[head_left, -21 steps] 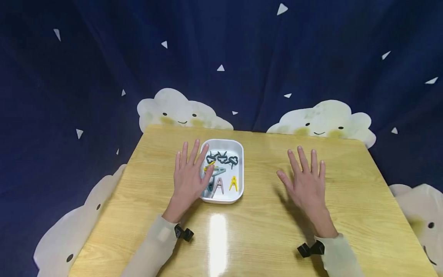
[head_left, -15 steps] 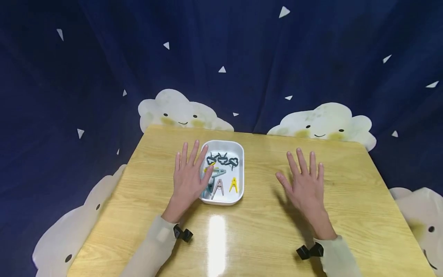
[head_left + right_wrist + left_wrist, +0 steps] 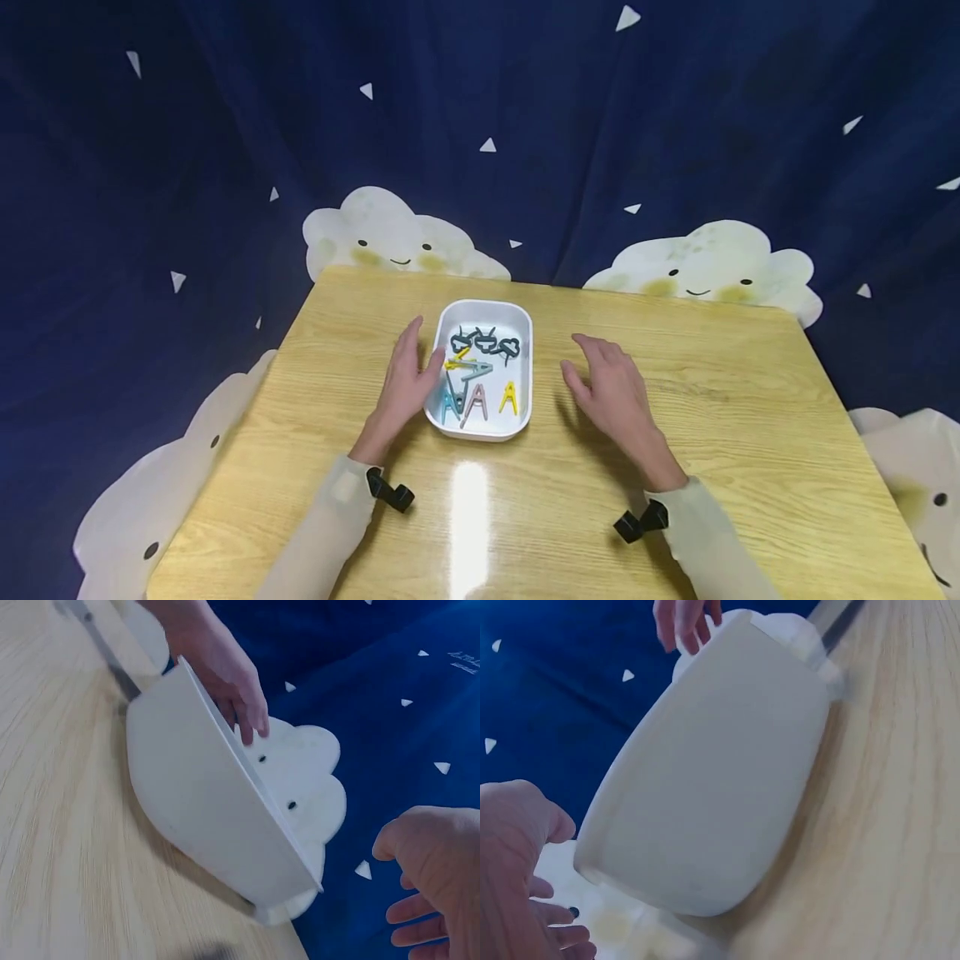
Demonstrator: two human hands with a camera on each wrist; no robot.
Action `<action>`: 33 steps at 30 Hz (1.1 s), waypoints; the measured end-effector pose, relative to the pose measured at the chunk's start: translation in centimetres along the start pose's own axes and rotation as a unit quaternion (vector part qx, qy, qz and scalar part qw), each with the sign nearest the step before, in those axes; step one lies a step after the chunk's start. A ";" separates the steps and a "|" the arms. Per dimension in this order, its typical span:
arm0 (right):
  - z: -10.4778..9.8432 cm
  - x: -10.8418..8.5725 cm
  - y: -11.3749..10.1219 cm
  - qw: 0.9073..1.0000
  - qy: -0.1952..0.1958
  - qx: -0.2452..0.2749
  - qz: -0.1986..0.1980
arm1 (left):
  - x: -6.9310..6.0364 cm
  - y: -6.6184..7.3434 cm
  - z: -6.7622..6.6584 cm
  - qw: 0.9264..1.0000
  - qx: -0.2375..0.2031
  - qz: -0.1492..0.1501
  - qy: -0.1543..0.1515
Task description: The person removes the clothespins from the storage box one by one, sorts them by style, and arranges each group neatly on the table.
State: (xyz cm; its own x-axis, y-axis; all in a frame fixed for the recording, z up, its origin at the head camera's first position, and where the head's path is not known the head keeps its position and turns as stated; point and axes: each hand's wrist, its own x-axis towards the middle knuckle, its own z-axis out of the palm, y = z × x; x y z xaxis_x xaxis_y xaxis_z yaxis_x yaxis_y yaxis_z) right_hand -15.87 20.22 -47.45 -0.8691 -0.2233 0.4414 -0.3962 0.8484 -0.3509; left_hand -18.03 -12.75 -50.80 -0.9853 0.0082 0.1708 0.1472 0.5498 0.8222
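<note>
A white rectangular tub (image 3: 521, 321) stands on the table with small clips in it. Several plastic clothespins lie inside: a yellow one (image 3: 509, 398), a pinkish one (image 3: 477, 403), a pale teal one (image 3: 474, 368) and a blue one (image 3: 450, 405) among them. Dark shaped clips (image 3: 486, 342) form a row at the far end. My left hand (image 3: 403, 385) hovers along the tub's left side, its thumb near the rim; the left wrist view shows a gap there. To the tub's right, my right hand (image 3: 615, 396) is held in the air, fingers loosely bent. Neither hand holds anything.
The tub rests on a light wooden table (image 3: 720, 433), with bare wood on both sides of it. Behind hangs a dark blue curtain (image 3: 420, 100) with white triangles and cloud figures (image 3: 705, 258). Black wrist cameras (image 3: 390, 490) sit on both sleeves.
Both hands have turned from palms down with spread fingers to thumbs up. The right hand has moved left toward the tub; the left now uncovers the blue clothespin.
</note>
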 end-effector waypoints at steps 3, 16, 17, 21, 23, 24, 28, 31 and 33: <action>1.2 1.0 -0.9 1.000 -0.025 -0.001 -0.006 | -0.3 -0.6 0.3 0.998 -0.055 -0.026 -0.026; 4.8 5.9 -2.3 0.994 -0.089 -0.007 -0.059 | -2.3 -1.4 2.2 0.993 -0.068 0.053 -0.076; 5.0 6.1 -2.3 0.993 -0.096 -0.009 -0.061 | -2.4 -1.5 2.1 0.994 -0.050 0.056 -0.077; 5.9 7.0 -2.1 0.988 -0.123 -0.041 -0.085 | -2.9 -1.7 2.0 0.994 0.021 0.074 -0.078; 6.4 7.4 -2.0 0.983 -0.138 -0.069 -0.102 | -3.0 -1.7 1.9 0.992 0.047 0.088 -0.075; 6.6 7.7 -2.0 0.980 -0.144 -0.083 -0.112 | -3.1 -1.8 1.9 0.991 0.059 0.093 -0.075; 7.4 8.7 -2.2 0.966 -0.170 -0.130 -0.146 | -3.2 -2.0 1.7 0.986 0.099 0.113 -0.070; 7.7 9.3 -2.3 0.958 -0.194 -0.143 -0.153 | -3.3 -2.0 1.6 0.984 0.116 0.119 -0.070; 7.8 9.6 -2.5 0.952 -0.216 -0.151 -0.154 | -3.3 -2.0 1.6 0.983 0.124 0.121 -0.069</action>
State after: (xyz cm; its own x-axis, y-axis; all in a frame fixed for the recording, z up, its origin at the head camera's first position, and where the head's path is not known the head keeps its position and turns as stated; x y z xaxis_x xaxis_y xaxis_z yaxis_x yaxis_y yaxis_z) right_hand -25.58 12.25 -48.76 -0.7916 -0.6056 0.0813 -0.6060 0.7952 0.0227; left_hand -15.21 -12.54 -53.83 -0.9293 0.2672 0.2550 0.3689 0.7038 0.6070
